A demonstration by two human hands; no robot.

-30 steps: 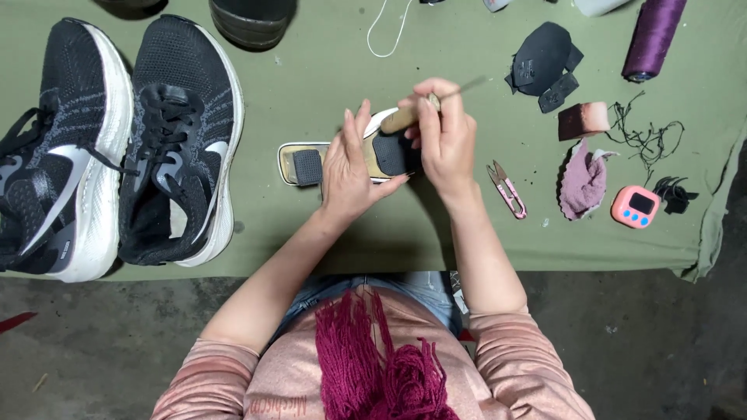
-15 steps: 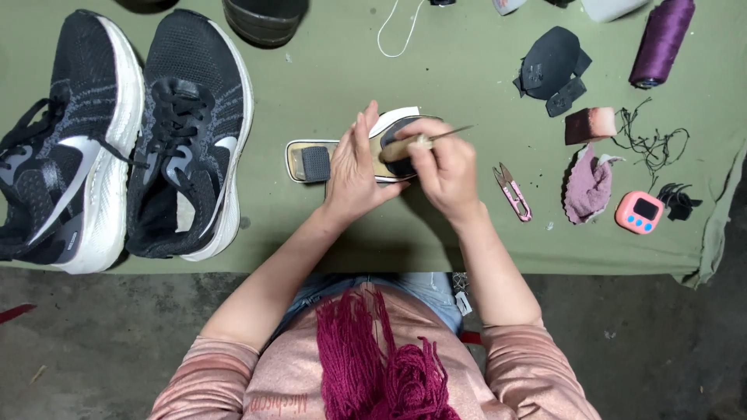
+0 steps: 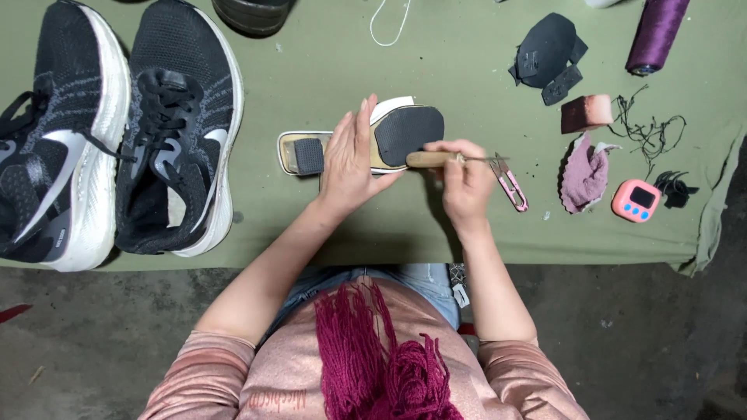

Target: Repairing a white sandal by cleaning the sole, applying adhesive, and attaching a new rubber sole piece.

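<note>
Insole (image 3: 405,134) lies on green surface (image 3: 311,225), between shoes (image 3: 117,132) and thread snips (image 3: 510,180). Left hand (image 3: 348,159) flat on insole's middle, grip apart, fingers spread. Right hand (image 3: 465,177) grip clamped on wooden-handled awl (image 3: 436,159); handle end touches insole's black heel patch. Pink timer (image 3: 636,201) well apart, right

On the green-covered desk (image 3: 467,225), the left hand (image 3: 350,159) lies flat across a shoe insole (image 3: 389,140) with black patches, while the right hand (image 3: 465,183) closes its grip on a wooden-handled awl (image 3: 440,159) laid against the insole's edge. 2 black running shoes (image 3: 117,132) lie to the left. Small pink snips (image 3: 510,180), a pink cloth (image 3: 583,175), a pink timer (image 3: 636,201) and a purple thread spool (image 3: 657,35) lie to the right.
</note>
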